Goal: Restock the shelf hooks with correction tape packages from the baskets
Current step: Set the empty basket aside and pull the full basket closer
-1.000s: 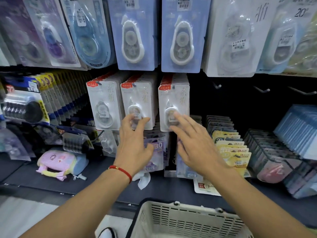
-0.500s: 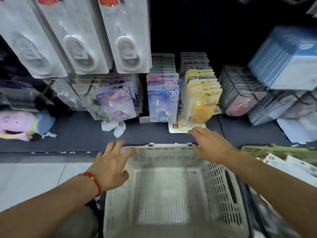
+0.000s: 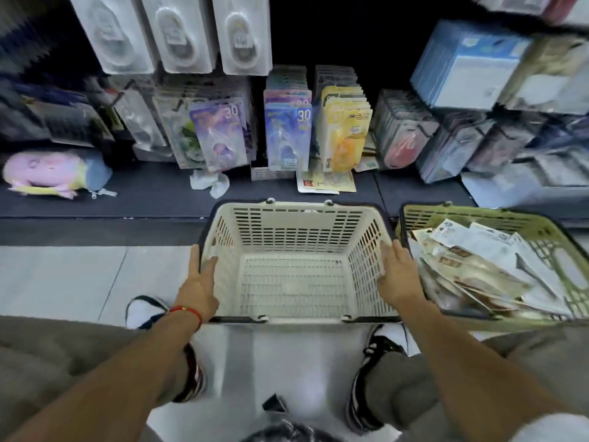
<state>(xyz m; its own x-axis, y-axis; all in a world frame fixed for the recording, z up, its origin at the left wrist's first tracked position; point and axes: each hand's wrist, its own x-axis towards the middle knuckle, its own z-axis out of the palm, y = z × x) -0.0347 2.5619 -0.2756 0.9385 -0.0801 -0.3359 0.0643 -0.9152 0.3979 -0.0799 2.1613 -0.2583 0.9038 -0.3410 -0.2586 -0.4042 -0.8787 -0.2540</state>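
Below, pale tiled floor (image 3: pixel 63 275), dark shelf ledge (image 3: pixel 143 193), seemingly blurred packages (image 3: pixel 288 135).

A white slatted basket (image 3: pixel 294 250) sits on the floor just before the shelf, with nothing inside it. Touching its right side, a green basket (image 3: pixel 478 218) holds a loose, tilted heap of flat packages (image 3: pixel 478 266). Above, three white correction tape packages (image 3: pixel 178 30) hang side by side from the shelf hooks, blurred.

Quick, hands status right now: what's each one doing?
Left hand: grips the left rim of the white basket.
Right hand: grips the same basket's right rim.
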